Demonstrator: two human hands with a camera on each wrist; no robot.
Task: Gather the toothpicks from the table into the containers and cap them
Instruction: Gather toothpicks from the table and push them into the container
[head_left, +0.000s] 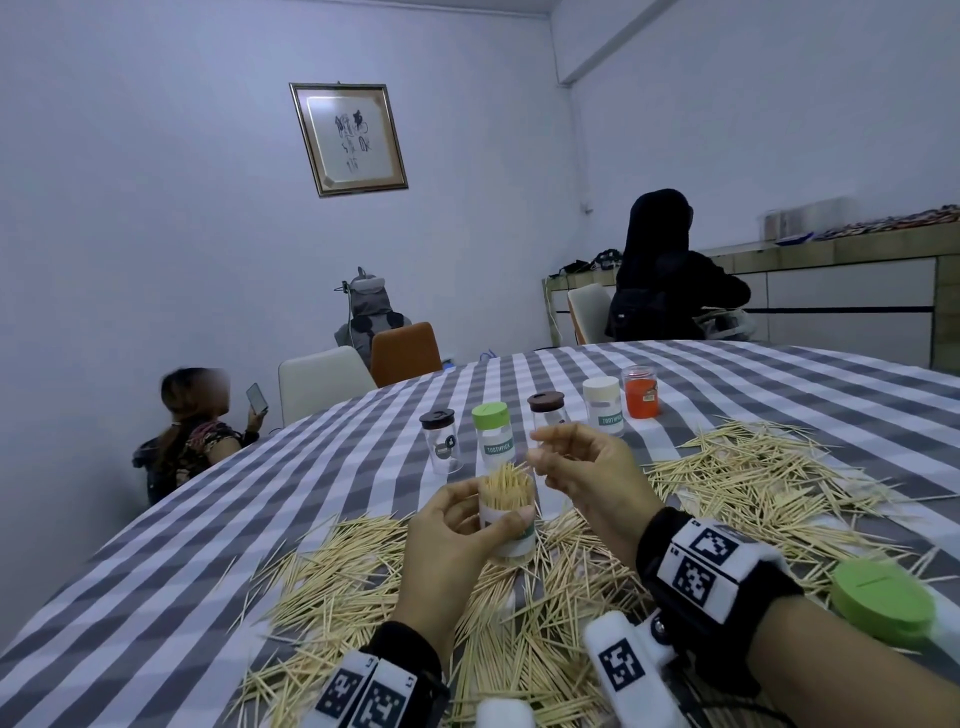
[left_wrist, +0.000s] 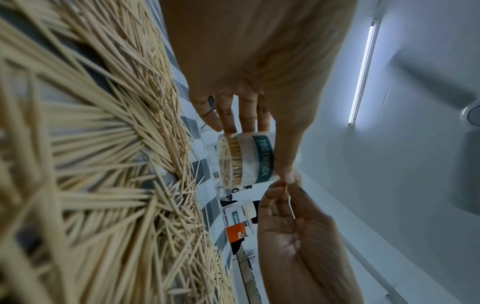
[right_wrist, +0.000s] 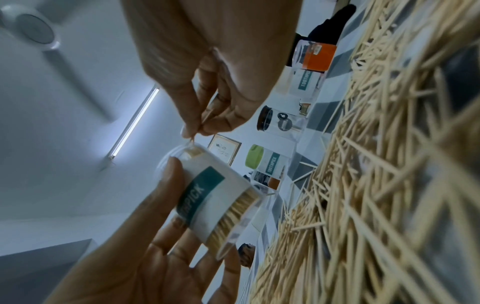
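From my station I see my left hand (head_left: 452, 540) wrapped, thumb against fingers, around an open clear toothpick container (head_left: 508, 512) packed with upright sticks and lifted above the loose toothpicks (head_left: 332, 577) strewn across the checked table (head_left: 171, 545). Just right of it, my right hand (head_left: 587, 475) pinches thumb and forefinger narrowly on a toothpick (right_wrist: 192, 139) at the container's mouth. Behind stand five capped containers, and a green lid (head_left: 883, 603) lies at far right.
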